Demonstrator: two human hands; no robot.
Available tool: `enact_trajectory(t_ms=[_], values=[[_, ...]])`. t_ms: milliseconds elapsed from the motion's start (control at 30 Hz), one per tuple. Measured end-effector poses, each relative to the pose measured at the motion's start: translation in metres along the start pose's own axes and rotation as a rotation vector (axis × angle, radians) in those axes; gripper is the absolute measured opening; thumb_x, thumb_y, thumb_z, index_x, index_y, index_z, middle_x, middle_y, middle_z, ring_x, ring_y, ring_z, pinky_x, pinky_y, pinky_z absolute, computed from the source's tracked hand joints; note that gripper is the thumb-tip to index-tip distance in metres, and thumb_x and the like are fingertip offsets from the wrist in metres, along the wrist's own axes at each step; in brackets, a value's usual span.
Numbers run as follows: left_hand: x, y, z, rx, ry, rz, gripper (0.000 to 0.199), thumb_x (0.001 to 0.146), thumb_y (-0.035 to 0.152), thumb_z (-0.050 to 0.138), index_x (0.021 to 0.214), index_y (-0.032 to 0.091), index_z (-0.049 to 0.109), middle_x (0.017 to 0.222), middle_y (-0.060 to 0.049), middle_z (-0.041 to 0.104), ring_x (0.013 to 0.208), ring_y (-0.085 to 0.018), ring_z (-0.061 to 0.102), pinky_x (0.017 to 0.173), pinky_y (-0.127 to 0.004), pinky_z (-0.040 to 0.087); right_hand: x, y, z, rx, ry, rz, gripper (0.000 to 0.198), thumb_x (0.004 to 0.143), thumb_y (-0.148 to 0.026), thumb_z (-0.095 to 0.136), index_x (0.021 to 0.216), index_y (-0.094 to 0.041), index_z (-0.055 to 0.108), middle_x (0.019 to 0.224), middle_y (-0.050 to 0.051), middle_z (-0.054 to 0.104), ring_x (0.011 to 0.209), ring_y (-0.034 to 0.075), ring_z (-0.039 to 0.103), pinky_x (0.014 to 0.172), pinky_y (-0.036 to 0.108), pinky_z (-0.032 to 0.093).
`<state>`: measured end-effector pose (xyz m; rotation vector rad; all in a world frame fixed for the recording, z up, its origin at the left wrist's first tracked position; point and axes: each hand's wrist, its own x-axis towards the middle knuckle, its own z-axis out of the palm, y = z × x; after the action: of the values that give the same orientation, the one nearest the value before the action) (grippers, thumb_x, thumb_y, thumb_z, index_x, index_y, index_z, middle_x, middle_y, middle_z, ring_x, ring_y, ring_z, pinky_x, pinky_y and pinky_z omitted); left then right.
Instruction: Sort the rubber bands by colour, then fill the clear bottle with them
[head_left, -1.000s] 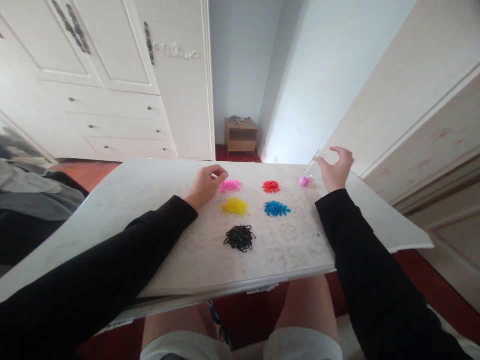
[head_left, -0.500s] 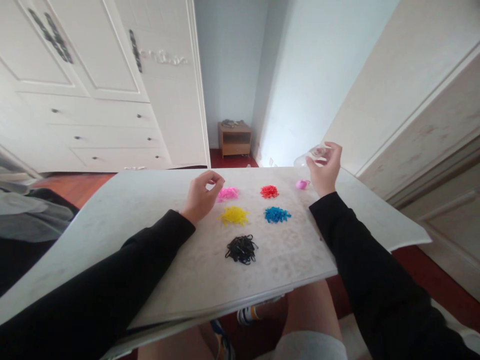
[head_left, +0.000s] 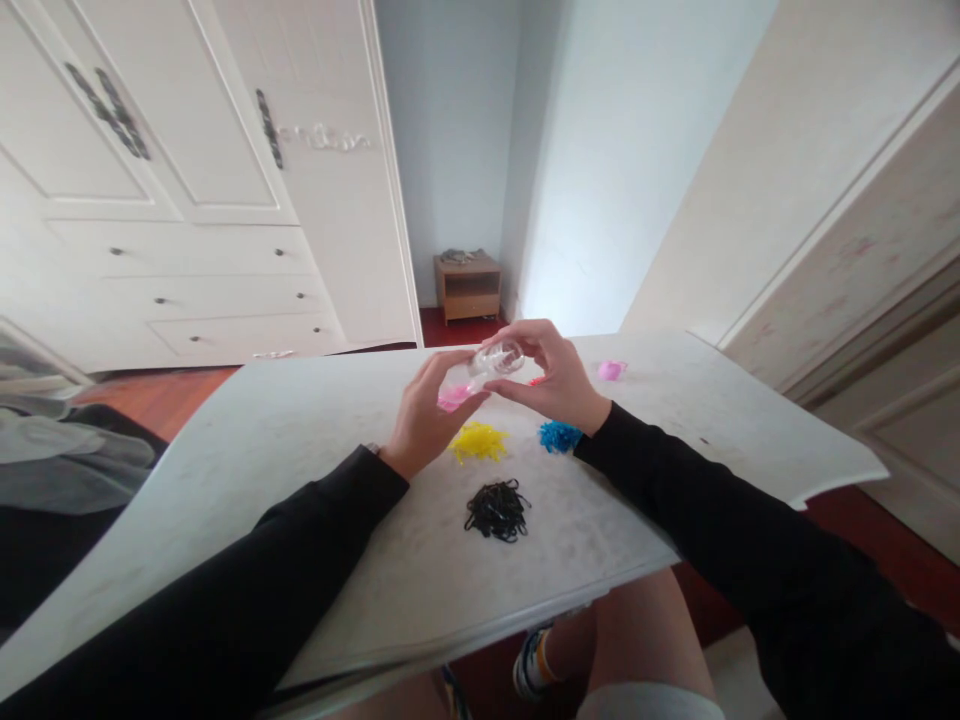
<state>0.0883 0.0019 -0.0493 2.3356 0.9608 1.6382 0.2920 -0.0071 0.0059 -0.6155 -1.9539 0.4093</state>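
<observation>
Nearest, below the near edge of the white table [head_left: 442,590], are the person's bare leg [head_left: 649,620] and a striped shoe [head_left: 531,663] over a dark red floor. Black sleeves reach in from the near left and near right corners.

On the table, a pile of black loops [head_left: 497,510] lies nearest, around the middle. Farther on, a pile of yellow pieces [head_left: 478,442] lies slightly to its left, and a pile of blue pieces [head_left: 559,436] to its right, partly covered by the right wrist.

Beyond these, the left hand [head_left: 424,415] and the right hand [head_left: 559,375] meet above the table around a clear container [head_left: 495,362]. The container is tilted onto its side, its round end turned toward the right hand. The left hand is curved, thumb and fingers partly apart, with the container's left part between them; the right thumb and fingers pinch its right end from below and above.

Just behind the left thumb shows a pile of pink pieces [head_left: 453,398], and a sliver of a red pile [head_left: 536,381] appears past the right hand. Far right on the table sits a pink object [head_left: 612,371], well apart from the hands.

Farthest stand a small wooden cabinet [head_left: 469,290] and, left, a white wardrobe [head_left: 225,130].
</observation>
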Motion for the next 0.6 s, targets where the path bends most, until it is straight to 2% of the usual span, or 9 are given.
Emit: enact_trajectory(t_ms=[100,133,200,233,300,367,467,600], values=[[-0.001,-0.008,0.001,0.011,0.016,-0.053,0.038,0.089,0.03,0.076,0.123,0.023,0.062,0.118,-0.008,0.072,0.108,-0.024,0.069,0.096,-0.042,0.056,0.007,0.013,-0.015,0.028,-0.137,0.033,0.055,0.074,-0.041,0.088,0.12,-0.026,0.061,0.12,0.007,0.071,0.111,0.023,0.069,0.094,0.036,0.058],[-0.001,-0.011,0.001,0.018,0.027,-0.071,0.037,0.089,0.028,0.076,0.123,0.023,0.062,0.119,-0.007,0.072,0.11,-0.025,0.068,0.097,-0.043,0.056,0.006,0.02,-0.023,0.016,-0.173,0.043,0.051,0.075,-0.042,0.087,0.117,-0.025,0.064,0.121,0.007,0.071,0.112,0.024,0.068,0.094,0.036,0.057],[-0.001,-0.016,0.0,0.039,0.057,-0.114,0.037,0.089,0.024,0.075,0.123,0.023,0.062,0.12,-0.008,0.071,0.113,-0.026,0.067,0.101,-0.045,0.054,0.001,0.039,-0.041,-0.027,-0.093,0.135,0.025,0.092,-0.044,0.068,0.102,-0.022,0.07,0.105,0.007,0.074,0.097,0.021,0.07,0.087,0.037,0.057],[0.0,-0.018,0.0,0.051,0.068,-0.136,0.036,0.088,0.022,0.075,0.122,0.023,0.063,0.12,-0.008,0.071,0.114,-0.027,0.066,0.102,-0.047,0.052,-0.004,0.049,-0.05,-0.104,-0.066,0.21,0.025,0.095,-0.043,0.062,0.093,-0.02,0.071,0.094,0.006,0.075,0.088,0.02,0.07,0.083,0.036,0.056],[0.0,-0.019,-0.002,0.068,0.071,-0.173,0.035,0.088,0.021,0.075,0.121,0.022,0.064,0.121,-0.008,0.071,0.116,-0.028,0.065,0.103,-0.051,0.05,-0.016,0.068,-0.067,-0.244,-0.077,0.306,0.021,0.089,-0.038,0.068,0.085,-0.018,0.073,0.089,0.007,0.076,0.081,0.02,0.069,0.08,0.037,0.056],[0.0,-0.017,-0.003,0.07,0.054,-0.189,0.034,0.087,0.02,0.075,0.12,0.022,0.065,0.121,-0.008,0.071,0.117,-0.03,0.064,0.103,-0.052,0.049,-0.027,0.081,-0.081,-0.281,-0.183,0.409,0.019,0.082,-0.036,0.073,0.084,-0.018,0.077,0.088,0.008,0.078,0.078,0.021,0.07,0.076,0.036,0.056],[-0.002,-0.014,-0.003,0.067,0.015,-0.169,0.035,0.087,0.019,0.075,0.12,0.023,0.066,0.121,-0.008,0.071,0.118,-0.03,0.063,0.104,-0.053,0.048,-0.035,0.088,-0.091,-0.295,-0.326,0.47,0.025,0.076,-0.035,0.079,0.094,-0.019,0.081,0.096,0.009,0.081,0.085,0.021,0.073,0.078,0.035,0.057],[-0.004,-0.013,-0.003,0.062,-0.03,-0.148,0.037,0.086,0.019,0.077,0.122,0.025,0.068,0.122,-0.007,0.071,0.117,-0.029,0.063,0.105,-0.054,0.049,-0.034,0.086,-0.089,-0.296,-0.366,0.466,0.029,0.073,-0.03,0.082,0.1,-0.021,0.083,0.1,0.007,0.082,0.085,0.02,0.074,0.078,0.033,0.057]])
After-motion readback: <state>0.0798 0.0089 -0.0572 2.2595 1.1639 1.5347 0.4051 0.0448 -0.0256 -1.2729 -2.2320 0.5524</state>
